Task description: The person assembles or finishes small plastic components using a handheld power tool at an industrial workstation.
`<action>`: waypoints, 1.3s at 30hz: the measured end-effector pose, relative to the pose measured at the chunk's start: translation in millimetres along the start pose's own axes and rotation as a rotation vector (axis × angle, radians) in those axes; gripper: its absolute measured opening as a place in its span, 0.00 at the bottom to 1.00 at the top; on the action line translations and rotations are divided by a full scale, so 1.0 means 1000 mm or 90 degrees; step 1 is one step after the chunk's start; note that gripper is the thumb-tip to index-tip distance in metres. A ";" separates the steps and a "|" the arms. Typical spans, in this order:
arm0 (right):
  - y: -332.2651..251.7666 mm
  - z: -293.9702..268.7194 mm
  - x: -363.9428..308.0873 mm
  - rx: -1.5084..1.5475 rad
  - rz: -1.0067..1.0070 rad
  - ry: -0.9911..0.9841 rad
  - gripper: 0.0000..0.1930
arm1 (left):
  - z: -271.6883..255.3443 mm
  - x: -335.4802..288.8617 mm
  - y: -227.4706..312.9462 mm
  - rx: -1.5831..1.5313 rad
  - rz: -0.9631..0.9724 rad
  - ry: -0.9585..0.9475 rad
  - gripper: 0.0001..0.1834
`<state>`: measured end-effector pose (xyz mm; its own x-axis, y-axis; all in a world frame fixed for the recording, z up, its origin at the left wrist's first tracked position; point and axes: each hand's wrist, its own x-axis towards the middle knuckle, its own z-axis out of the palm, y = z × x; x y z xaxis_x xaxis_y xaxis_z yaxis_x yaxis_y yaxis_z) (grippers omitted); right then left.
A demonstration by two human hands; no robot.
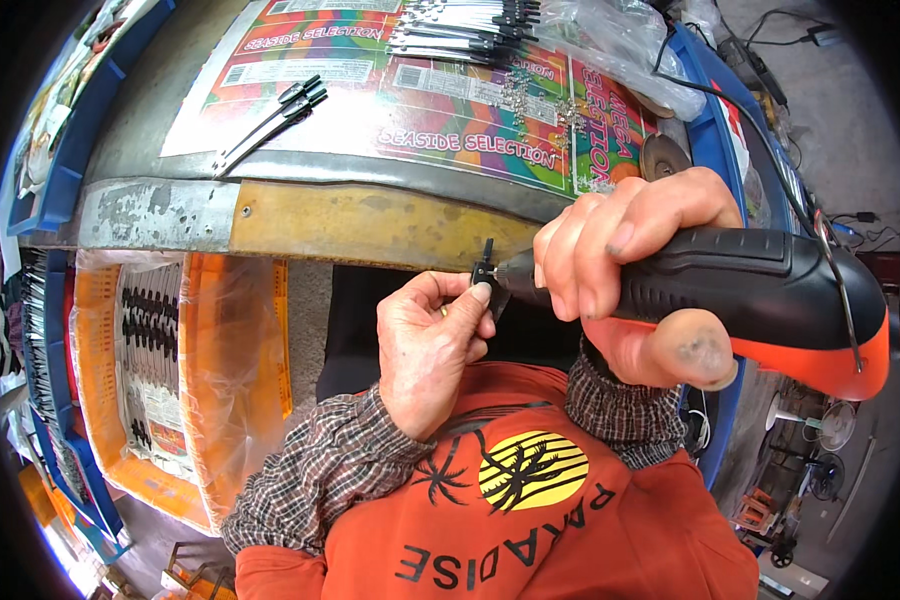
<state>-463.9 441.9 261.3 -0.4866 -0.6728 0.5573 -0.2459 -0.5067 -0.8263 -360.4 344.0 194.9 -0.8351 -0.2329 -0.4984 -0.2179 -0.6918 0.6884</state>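
We see a small black part [483, 270] just at the worktop's near edge, pinched upright in the left hand [420, 345]; whether it touches the edge, we cannot tell. The fingers are closed on it, thumb in front, probably to keep it from turning against the driver's tip. That power driver [740, 265], black with an orange underside, lies level across the right hand [650, 235], whose fingers wrap over its body with the thumb underneath. We judge it is held sideways so that its tip meets the part squarely.

Beyond the hands, on the worktop [370, 217], a few black-and-white pieces [273, 125] lie on a colourful printed sheet [320, 70], with a larger pile [460, 35] farther back. Small shiny bits [518, 100] are scattered at the right of the sheet, perhaps kept there within easy reach of the right hand. Below the worktop at our left, an orange crate [100, 400] lined with clear plastic holds similar pieces in rows, likely stacked to stay orderly.
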 end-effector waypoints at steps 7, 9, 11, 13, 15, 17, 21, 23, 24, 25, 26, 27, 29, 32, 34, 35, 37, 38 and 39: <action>-0.001 -0.002 -0.001 0.030 0.013 -0.009 0.30 | -0.001 0.000 -0.001 0.018 0.010 0.003 0.05; -0.001 -0.007 0.002 0.034 -0.030 -0.082 0.30 | -0.001 0.001 -0.002 0.015 0.011 0.001 0.05; -0.002 -0.002 0.002 0.032 -0.024 -0.064 0.29 | -0.002 0.001 -0.002 0.012 0.010 -0.001 0.05; -0.001 0.000 0.001 0.030 -0.016 -0.046 0.28 | -0.003 0.001 -0.003 0.001 0.012 -0.003 0.06; 0.001 -0.001 0.002 0.032 -0.010 -0.048 0.29 | -0.002 0.001 -0.003 -0.001 0.011 -0.001 0.06; 0.002 0.000 0.002 0.034 -0.010 -0.044 0.28 | -0.003 0.001 -0.002 -0.001 0.011 0.001 0.06; 0.003 -0.002 0.005 0.028 -0.012 -0.067 0.28 | -0.003 0.002 -0.002 -0.003 0.005 -0.005 0.06; 0.002 0.002 0.003 0.023 -0.004 -0.051 0.28 | -0.003 0.002 -0.002 -0.003 -0.001 -0.001 0.06; 0.002 0.003 0.003 0.018 0.003 -0.035 0.27 | -0.003 0.002 -0.002 -0.013 -0.007 -0.003 0.06; 0.000 0.002 0.006 0.019 0.004 -0.036 0.27 | -0.003 0.002 -0.001 -0.022 -0.013 -0.004 0.06; -0.004 -0.001 0.011 -0.026 0.029 -0.095 0.26 | -0.002 0.001 0.001 -0.023 -0.013 -0.003 0.06; -0.006 -0.002 0.014 -0.071 0.054 -0.154 0.25 | -0.001 -0.001 0.005 0.014 -0.021 0.010 0.06; 0.002 0.000 0.010 -0.038 0.023 -0.124 0.25 | 0.001 -0.001 0.006 0.052 -0.029 0.020 0.06; -0.002 -0.005 0.015 -0.039 0.020 -0.143 0.25 | 0.000 0.000 0.003 0.040 -0.018 0.024 0.06; -0.004 -0.004 0.015 -0.075 0.050 -0.191 0.25 | 0.000 0.000 0.003 0.041 -0.016 0.024 0.06; -0.004 0.000 0.012 -0.064 0.054 -0.130 0.25 | 0.000 0.001 0.002 0.041 -0.016 0.024 0.06; -0.001 0.003 0.008 -0.054 0.058 -0.070 0.25 | 0.000 0.002 0.001 0.055 0.000 0.024 0.05; 0.001 0.002 0.007 -0.027 0.041 -0.062 0.26 | 0.000 0.002 0.000 0.055 0.000 0.024 0.05; 0.003 0.003 0.007 0.000 0.025 -0.053 0.26 | 0.000 0.002 -0.001 0.047 0.001 0.020 0.05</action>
<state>-465.7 434.5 263.3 -0.4240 -0.7349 0.5293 -0.2273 -0.4794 -0.8477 -361.4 343.9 193.2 -0.8191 -0.2561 -0.5133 -0.2546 -0.6396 0.7253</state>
